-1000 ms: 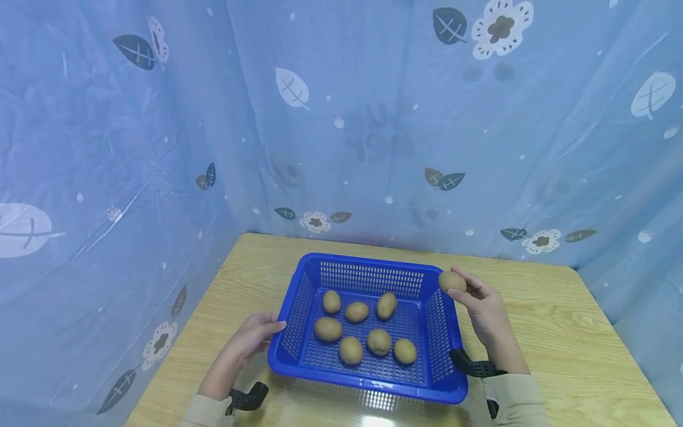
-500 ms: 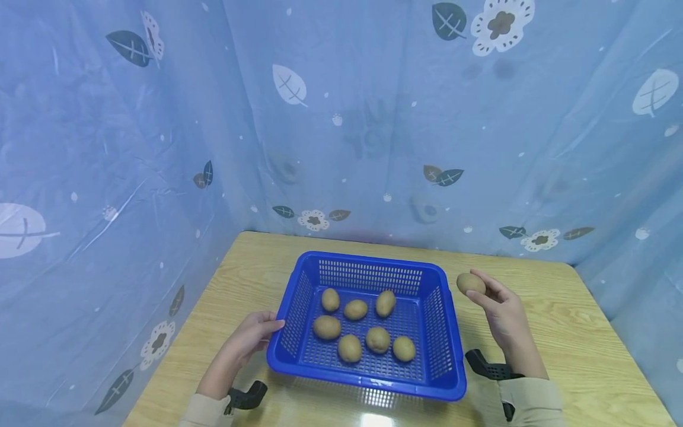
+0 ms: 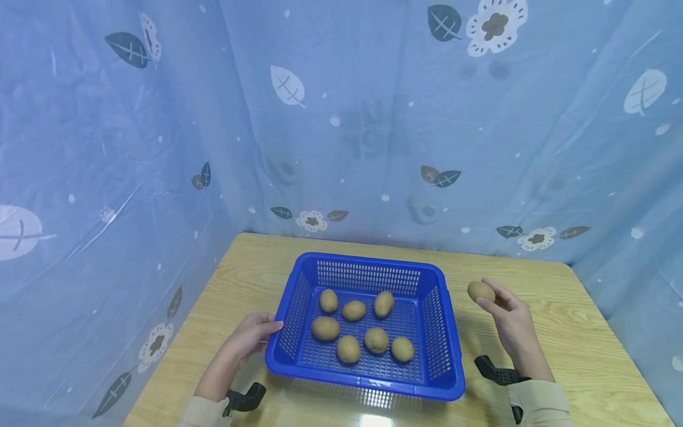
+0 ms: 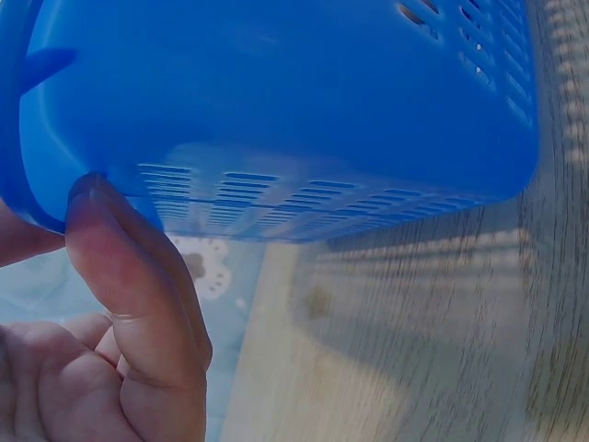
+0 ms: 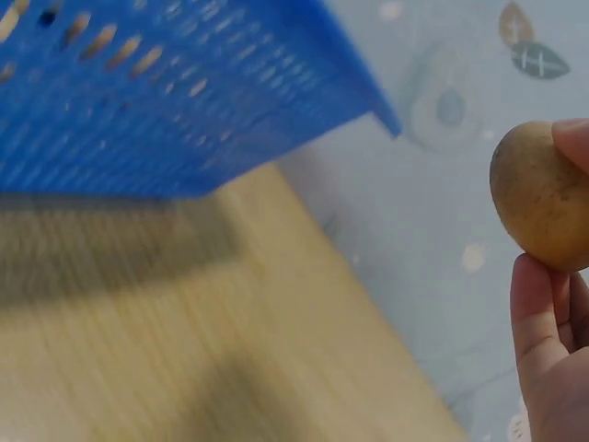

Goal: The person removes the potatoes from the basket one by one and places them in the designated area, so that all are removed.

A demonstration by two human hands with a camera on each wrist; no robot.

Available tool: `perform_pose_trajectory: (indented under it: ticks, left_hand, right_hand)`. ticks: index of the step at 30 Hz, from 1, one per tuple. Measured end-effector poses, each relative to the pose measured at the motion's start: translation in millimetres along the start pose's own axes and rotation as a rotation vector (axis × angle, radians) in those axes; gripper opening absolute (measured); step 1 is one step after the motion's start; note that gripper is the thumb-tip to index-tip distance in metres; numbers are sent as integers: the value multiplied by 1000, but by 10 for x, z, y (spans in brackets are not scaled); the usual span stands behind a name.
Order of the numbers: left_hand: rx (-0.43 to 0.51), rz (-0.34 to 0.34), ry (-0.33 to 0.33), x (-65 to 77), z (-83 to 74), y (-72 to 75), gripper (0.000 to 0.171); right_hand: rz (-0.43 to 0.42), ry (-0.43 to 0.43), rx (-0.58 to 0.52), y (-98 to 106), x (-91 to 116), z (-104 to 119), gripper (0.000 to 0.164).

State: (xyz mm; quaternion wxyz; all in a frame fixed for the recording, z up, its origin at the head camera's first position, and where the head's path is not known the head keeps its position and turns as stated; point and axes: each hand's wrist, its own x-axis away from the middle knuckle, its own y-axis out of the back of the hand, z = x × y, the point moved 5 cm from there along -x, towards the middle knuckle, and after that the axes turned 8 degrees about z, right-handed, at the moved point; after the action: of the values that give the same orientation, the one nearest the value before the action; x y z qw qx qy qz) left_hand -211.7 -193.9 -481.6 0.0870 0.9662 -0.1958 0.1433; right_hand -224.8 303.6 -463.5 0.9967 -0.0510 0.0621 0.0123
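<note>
A blue plastic basket (image 3: 365, 382) with slotted walls stands on the table, several potatoes (image 3: 325, 328) lying spread over its floor. At its left rim, my left hand (image 3: 249, 339) grips the edge, thumb over the top; the left wrist view shows the fingers (image 4: 138, 285) against the outside of the basket wall. Out to the right of the basket, my right hand (image 3: 513, 323) pinches one potato (image 3: 481, 292) between thumb and fingers, above the table. In the right wrist view this potato (image 5: 538, 193) is partly cut off by the frame edge.
Pale wooden table (image 3: 581, 332) extends to the right of the basket and in a strip behind it. A blue patterned curtain (image 3: 341, 118) hangs along the back and sides. Black wrist mounts (image 3: 498, 372) sit on both forearms.
My right hand has moved right with the potato, from over the basket's right rim to beyond it. My left hand has stayed on the left rim.
</note>
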Motion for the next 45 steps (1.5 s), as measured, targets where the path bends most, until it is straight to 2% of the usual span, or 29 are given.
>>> perform_pose_trajectory:
  ticks: [7,14,22,27,37,45]
  left_hand:
    - [-19,1,4,43,0,48,37]
    - [-15,9,6,-13,8,31,37]
    - [-3,28,-7,-12,2,-3,36]
    - [-6,16,3,1,-6,11,37]
    - [7,0,-3,-58,11,-16,39]
    - [-17,-6,6,-26,15,21,38]
  right_hand:
    - [-43,-119,50,75,18,-299,59]
    - [-80,-199,131,212,14,-456,69]
    - [-81,-381,365,322,-7,-668,73]
    - [-61,-445,434,311,-25,-777,73]
    - [-79,-390,447,329,-131,-770,68]
    - [-110,-355,497,305,-86,-887,64]
